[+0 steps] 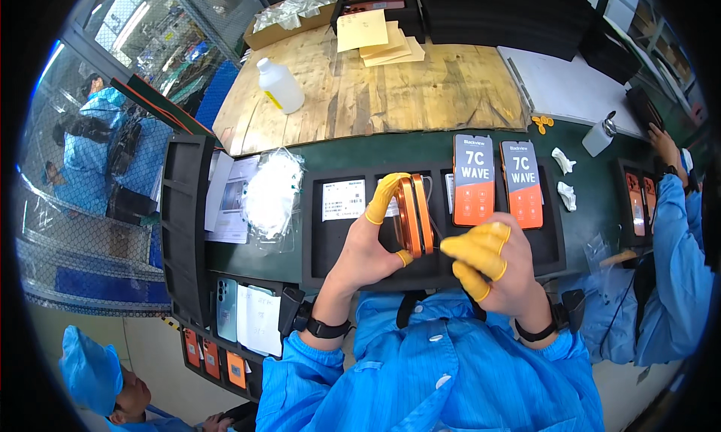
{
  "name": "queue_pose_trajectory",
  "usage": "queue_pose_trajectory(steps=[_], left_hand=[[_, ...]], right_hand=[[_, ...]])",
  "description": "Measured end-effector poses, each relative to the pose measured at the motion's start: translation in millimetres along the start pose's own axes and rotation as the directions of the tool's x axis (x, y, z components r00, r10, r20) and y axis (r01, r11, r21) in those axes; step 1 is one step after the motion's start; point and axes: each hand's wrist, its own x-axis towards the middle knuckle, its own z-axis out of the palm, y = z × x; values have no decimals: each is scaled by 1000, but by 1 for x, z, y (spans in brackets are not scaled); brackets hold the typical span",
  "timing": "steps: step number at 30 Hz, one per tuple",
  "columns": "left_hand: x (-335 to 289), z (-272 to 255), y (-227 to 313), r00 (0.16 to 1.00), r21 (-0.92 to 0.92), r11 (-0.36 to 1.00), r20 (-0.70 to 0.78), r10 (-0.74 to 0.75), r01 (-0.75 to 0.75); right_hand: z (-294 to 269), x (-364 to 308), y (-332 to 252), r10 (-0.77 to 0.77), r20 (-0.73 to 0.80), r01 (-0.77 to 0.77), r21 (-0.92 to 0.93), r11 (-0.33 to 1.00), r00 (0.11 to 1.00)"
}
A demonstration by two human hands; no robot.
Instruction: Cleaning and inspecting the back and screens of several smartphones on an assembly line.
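Observation:
My left hand [366, 244] grips two orange phones [414, 216] stood side by side and seen nearly edge-on. Yellow finger cots cover its fingertips, with the thumb at the lower edge and a finger over the top. My right hand [499, 268], also in yellow finger cots, hovers just right of the phones. Its fingers are bent, the tips a little apart, and nothing shows between them. Beneath both hands is a black compartment tray [443, 278]. Two phones with printed grey-and-orange films, a left one [474, 184] and a right one [522, 188], lie in its right part.
A white label card [343, 199] lies in the tray's left part. Clear plastic bags [273, 195] and papers [227, 207] are left of it. Beyond stand a white bottle [280, 87] and a wooden board [420, 94]. Crumpled tissues [566, 195] and a co-worker's arm [672, 229] are at right.

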Motion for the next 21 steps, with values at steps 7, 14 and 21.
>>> queue_pose_trajectory(steps=[7,14,21], left_hand=[[-2,-5,4,1000,22,1000,11,-4,4],[-3,-8,5,999,141,990,34,-2,-2],[5,-13,-5,1000,101,995,-16,25,-23]], right_hand=[[-2,12,-4,-112,85,130,-262,956,990],[-6,2,-6,-228,205,276,-250,928,952],[6,-11,2,-225,344,266,-75,961,912]])
